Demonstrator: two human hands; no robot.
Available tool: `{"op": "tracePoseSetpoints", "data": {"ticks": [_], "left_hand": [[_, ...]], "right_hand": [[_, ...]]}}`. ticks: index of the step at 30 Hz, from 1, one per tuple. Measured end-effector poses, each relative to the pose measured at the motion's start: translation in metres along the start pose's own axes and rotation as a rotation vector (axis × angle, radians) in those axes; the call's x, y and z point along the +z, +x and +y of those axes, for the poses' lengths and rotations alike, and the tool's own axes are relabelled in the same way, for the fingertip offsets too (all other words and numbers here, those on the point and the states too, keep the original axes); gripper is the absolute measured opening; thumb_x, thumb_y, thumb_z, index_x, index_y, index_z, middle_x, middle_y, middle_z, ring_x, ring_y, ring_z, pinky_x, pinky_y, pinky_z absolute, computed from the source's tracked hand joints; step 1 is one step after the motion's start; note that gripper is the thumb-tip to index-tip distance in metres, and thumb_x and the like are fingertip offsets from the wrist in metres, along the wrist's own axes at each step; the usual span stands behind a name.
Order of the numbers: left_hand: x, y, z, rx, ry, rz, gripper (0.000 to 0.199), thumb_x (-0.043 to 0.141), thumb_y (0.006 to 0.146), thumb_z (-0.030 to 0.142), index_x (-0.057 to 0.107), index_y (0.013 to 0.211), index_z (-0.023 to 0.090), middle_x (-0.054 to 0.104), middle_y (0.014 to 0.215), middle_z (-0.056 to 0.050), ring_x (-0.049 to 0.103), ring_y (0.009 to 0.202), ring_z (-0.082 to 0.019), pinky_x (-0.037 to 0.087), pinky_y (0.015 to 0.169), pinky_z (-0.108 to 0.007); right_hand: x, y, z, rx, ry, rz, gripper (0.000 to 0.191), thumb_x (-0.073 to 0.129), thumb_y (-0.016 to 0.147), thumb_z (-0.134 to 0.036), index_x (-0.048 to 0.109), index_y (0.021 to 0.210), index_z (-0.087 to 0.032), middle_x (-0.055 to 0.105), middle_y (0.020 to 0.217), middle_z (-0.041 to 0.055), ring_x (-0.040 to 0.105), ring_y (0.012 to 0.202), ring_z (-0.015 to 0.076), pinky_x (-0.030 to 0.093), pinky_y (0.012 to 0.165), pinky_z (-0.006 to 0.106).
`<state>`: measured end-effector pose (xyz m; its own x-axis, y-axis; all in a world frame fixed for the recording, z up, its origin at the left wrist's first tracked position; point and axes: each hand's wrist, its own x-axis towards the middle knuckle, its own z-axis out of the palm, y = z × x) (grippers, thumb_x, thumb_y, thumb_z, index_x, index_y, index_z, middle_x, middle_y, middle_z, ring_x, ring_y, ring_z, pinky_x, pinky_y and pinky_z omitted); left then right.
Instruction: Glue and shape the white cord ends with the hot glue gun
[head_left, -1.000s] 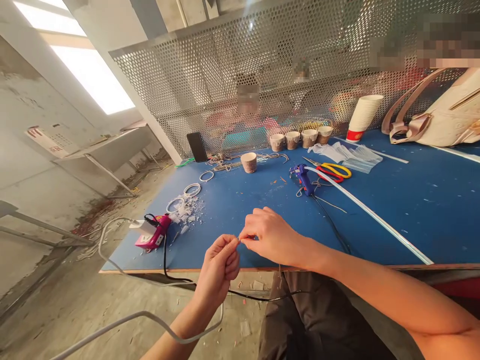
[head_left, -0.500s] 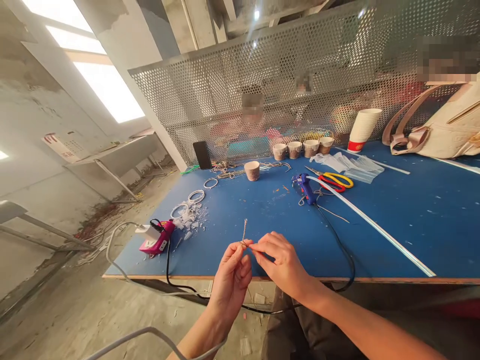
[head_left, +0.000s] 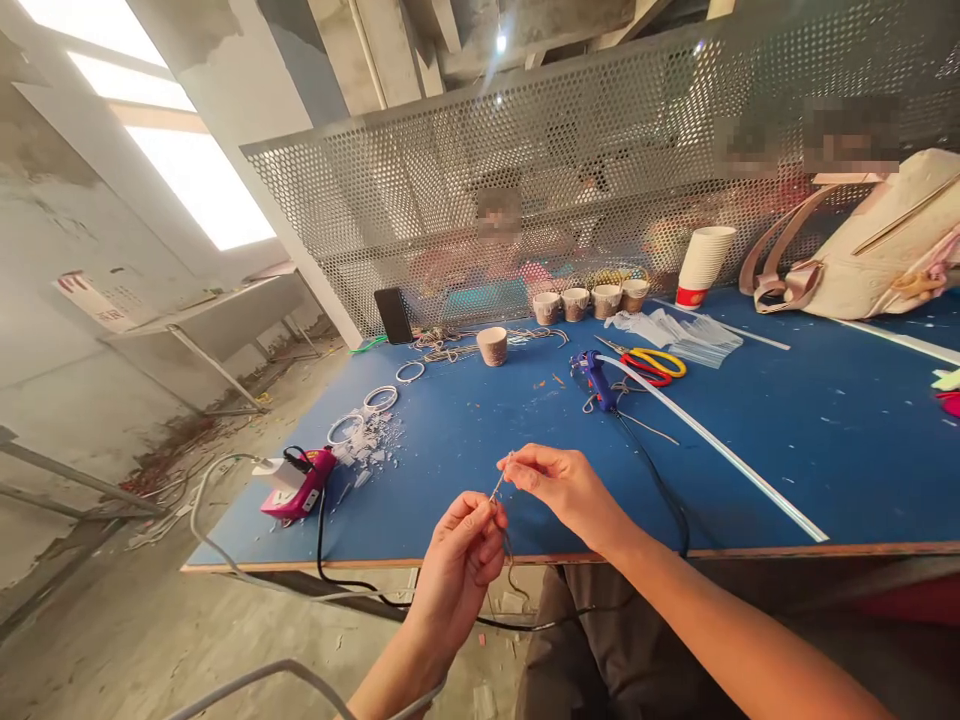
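Between my two hands runs a short piece of thin, light-brown twine (head_left: 498, 486). My left hand (head_left: 469, 545) pinches its lower part, and a loose tail hangs below the fingers. Higher up and to the right, my right hand (head_left: 559, 485) pinches the upper end between thumb and fingertips. Both hands are above the front edge of the blue table (head_left: 442, 420). Beyond them stands a small cup (head_left: 493, 346), pale inside and speckled brown outside. To the right lies a blue glue gun (head_left: 597, 380) with a long clear glue stick (head_left: 720, 450) in it.
Red-and-yellow scissors (head_left: 652, 365), clear plastic bags (head_left: 682, 335), several small pots (head_left: 576, 304), stacked paper cups (head_left: 705, 265) and a bag (head_left: 862, 240) sit toward the back right. At left are white rings (head_left: 381, 399), white scraps (head_left: 373, 440) and a pink power strip (head_left: 300, 485) with cables.
My right hand has moved up, away from my left hand, and now grips the twine's upper end, which stood free before. The view has shifted slightly to the right.
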<state>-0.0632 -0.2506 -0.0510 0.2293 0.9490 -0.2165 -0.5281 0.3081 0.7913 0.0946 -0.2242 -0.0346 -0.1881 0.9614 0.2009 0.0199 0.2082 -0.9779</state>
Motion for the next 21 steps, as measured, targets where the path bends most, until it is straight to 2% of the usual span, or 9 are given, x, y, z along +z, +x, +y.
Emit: {"op": "tracePoseSetpoints", "data": {"ticks": [4,9,15,18,21], "left_hand": [[0.002,-0.002,-0.001,-0.036,0.090,0.012,0.027,0.074,0.069,0.030,0.054,0.064,0.013,0.048,0.058,0.004,0.024,0.041,0.000,0.016,0.037,-0.012],[0.000,-0.002,0.002,-0.072,0.147,0.038,0.026,0.077,0.063,0.031,0.059,0.065,0.011,0.048,0.058,0.003,0.024,0.042,0.000,0.014,0.037,-0.013],[-0.004,-0.001,-0.001,-0.106,0.227,0.032,0.027,0.078,0.063,0.033,0.061,0.067,0.013,0.043,0.054,0.005,0.020,0.042,0.000,0.012,0.038,-0.014],[-0.004,-0.003,-0.002,-0.048,0.369,0.026,0.028,0.075,0.066,0.039,0.063,0.069,0.014,0.039,0.050,0.007,0.018,0.041,-0.001,0.012,0.039,-0.016],[-0.002,-0.006,-0.002,0.081,0.584,0.043,0.026,0.070,0.071,0.040,0.065,0.066,0.015,0.040,0.050,0.005,0.024,0.043,-0.004,0.016,0.039,-0.018]], "right_hand": [[0.003,0.006,-0.003,0.034,0.119,-0.022,0.024,0.058,0.078,-0.040,0.066,0.067,-0.019,0.063,0.062,-0.0006,0.057,0.064,0.0144,0.045,0.065,0.028],[0.003,0.009,0.001,0.101,0.239,-0.036,0.025,0.061,0.077,-0.041,0.065,0.067,-0.017,0.064,0.061,0.0002,0.059,0.060,0.0137,0.045,0.060,0.027],[0.003,0.011,0.005,0.138,0.301,-0.026,0.026,0.063,0.076,-0.040,0.065,0.064,-0.017,0.062,0.055,-0.0007,0.056,0.055,0.0120,0.045,0.059,0.027],[0.002,0.012,0.005,0.166,0.327,-0.047,0.026,0.065,0.074,-0.039,0.065,0.063,-0.016,0.062,0.053,-0.0009,0.055,0.054,0.0117,0.045,0.059,0.027],[0.000,0.014,0.006,0.230,0.409,-0.080,0.027,0.068,0.070,-0.041,0.065,0.061,-0.015,0.061,0.053,-0.0009,0.055,0.052,0.0116,0.045,0.059,0.028]]}}
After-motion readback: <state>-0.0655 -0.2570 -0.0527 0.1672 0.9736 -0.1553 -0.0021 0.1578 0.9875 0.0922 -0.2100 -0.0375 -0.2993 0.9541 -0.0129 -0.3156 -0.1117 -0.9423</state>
